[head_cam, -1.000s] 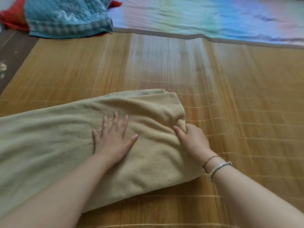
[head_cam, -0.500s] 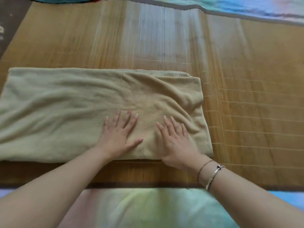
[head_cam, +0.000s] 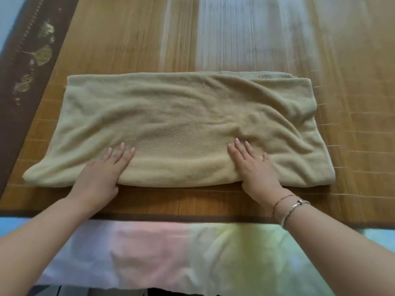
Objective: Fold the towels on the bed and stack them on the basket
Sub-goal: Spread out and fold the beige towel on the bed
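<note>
Beige terry towel [head_cam: 181, 116] looks soft, floppy — left hand [head_cam: 100, 176] and right hand [head_cam: 256, 169] press flat-fingered; best gripped at corners.

A glossy bamboo mat [head_cam: 245, 39] covers the bed over a pastel sheet [head_cam: 192, 253].

The bed [head_cam: 149, 253] is covered near its front edge by a pastel sheet [head_cam: 192, 248] that shades from white and pink to pale green and blue. On top of the sheet lies a bamboo mat [head_cam: 352, 103], light brown with a dark brown border [head_cam: 19, 103] that carries a leaf pattern at the left. A beige towel [head_cam: 181, 116], folded into a long band, lies flat and wrinkled across the mat, its long side running left to right, close to the mat's front border.
</note>
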